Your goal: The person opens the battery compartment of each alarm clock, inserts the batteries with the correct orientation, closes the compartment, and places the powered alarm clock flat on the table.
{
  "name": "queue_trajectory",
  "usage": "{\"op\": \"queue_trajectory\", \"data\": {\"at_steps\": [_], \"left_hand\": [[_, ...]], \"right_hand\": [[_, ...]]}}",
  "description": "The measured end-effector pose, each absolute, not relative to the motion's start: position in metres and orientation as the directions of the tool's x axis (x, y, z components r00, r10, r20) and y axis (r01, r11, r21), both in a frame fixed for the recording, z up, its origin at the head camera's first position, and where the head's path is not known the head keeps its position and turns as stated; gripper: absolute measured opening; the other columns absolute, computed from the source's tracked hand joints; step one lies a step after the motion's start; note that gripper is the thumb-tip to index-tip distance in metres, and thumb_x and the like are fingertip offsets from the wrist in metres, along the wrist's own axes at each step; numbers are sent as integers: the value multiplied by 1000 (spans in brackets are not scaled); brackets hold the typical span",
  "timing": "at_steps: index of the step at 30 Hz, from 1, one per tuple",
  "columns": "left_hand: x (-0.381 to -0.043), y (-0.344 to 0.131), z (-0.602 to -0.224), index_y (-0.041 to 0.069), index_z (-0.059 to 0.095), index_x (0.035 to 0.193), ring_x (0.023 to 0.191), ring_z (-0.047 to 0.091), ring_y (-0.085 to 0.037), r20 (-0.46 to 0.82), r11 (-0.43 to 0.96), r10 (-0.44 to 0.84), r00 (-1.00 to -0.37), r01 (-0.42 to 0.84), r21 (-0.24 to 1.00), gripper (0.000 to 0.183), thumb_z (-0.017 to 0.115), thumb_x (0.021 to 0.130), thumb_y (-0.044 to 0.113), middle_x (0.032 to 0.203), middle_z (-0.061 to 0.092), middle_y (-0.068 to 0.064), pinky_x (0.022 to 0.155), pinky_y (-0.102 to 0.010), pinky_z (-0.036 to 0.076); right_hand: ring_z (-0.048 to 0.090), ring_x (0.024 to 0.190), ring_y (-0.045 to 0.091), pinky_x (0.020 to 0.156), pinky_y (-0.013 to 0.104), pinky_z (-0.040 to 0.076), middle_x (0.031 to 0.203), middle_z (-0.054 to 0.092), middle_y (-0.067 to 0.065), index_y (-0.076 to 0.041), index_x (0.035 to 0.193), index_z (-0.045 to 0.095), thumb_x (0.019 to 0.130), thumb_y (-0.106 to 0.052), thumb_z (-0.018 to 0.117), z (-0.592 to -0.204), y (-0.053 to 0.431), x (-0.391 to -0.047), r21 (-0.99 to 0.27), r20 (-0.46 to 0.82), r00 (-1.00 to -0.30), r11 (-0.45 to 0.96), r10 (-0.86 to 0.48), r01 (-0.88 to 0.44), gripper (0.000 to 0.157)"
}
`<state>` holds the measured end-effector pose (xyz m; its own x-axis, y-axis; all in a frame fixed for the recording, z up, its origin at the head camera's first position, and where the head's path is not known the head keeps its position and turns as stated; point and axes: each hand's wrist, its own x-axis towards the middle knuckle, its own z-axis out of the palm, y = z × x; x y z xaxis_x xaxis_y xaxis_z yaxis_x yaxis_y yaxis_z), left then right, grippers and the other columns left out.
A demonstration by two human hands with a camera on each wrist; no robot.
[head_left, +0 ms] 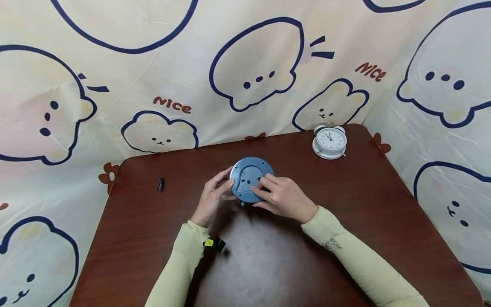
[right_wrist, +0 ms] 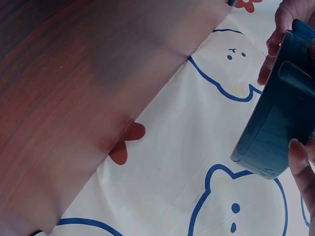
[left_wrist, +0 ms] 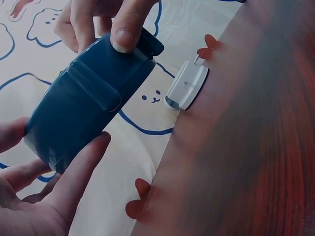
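Observation:
A round blue alarm clock (head_left: 249, 164) is held up above the table, its back with small knobs turned toward the head camera. My left hand (head_left: 212, 196) grips its left edge, thumb on the back and fingers behind. On the right, my right hand (head_left: 281, 196) holds the lower right part, fingertips bent against the back near the knobs and partly hiding it. In the left wrist view the clock's thick side (left_wrist: 74, 113) shows between both hands. The right wrist view catches the same clock (right_wrist: 275, 123) at its right edge, front face unseen.
A black battery (head_left: 160, 184) lies on the brown table (head_left: 364, 204) at the left. A white twin-bell alarm clock (head_left: 330, 140) stands at the back right corner. Patterned cloth (head_left: 245, 123) hangs behind the table and along its sides.

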<state>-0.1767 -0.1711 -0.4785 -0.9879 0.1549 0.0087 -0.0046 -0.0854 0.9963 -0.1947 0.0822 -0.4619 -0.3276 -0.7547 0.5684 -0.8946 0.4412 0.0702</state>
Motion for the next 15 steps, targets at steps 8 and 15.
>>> {"op": "queue_trajectory", "data": {"at_steps": [8,15], "left_hand": [[-176,-171,-478,12,53,151,103,68,-16,-5,-77,135,-991,-15,997,46,59,106,19,138,57,-16,77,-43,64],[-175,-170,-480,11,52,152,104,68,-15,-11,-76,130,-992,-21,997,46,58,106,19,138,57,-16,77,-40,64]], "right_hand": [[59,85,16,67,24,58,99,66,5,-13,114,81,83,-42,88,-462,80,-194,118,575,-302,442,-760,-889,43],[60,89,16,70,26,60,103,68,3,-15,123,77,80,-49,88,-462,83,-196,67,585,-329,449,-741,-891,56]]}}
